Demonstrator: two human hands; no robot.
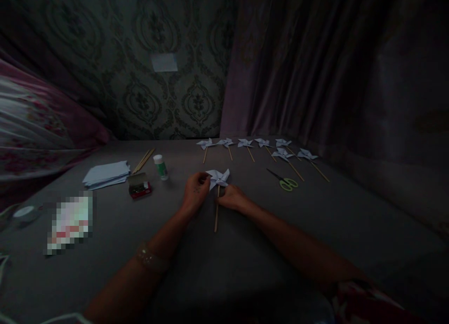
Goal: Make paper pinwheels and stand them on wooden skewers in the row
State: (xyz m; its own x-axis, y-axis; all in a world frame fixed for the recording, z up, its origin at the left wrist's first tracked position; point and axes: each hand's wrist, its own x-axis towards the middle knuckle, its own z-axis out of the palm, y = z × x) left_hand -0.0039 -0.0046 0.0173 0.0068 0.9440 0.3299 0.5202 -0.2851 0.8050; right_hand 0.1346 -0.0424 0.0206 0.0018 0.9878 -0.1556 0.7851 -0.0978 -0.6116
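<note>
Paper pinwheel (223, 177) sits between both hands above table (280, 230), stick (216, 214) running near to far. Right hand (233, 198) pinches stick just below the blades; left hand (195, 191) nearest left blade, fingers bunched, can't tell if gripping.

Legible text, brands, numbers or signs: none. Left of the left grip (196, 190): white-capped tube (161, 168) with green-and-white label, nearest, print too small to read; small open red box (140, 189), just past the tube, markings unreadable; pixelated sheet (72, 223), farther left, content masked. Beyond and above the grip: pale rectangle (164, 62) on the wall (115, 39), too blurred to read.
</note>
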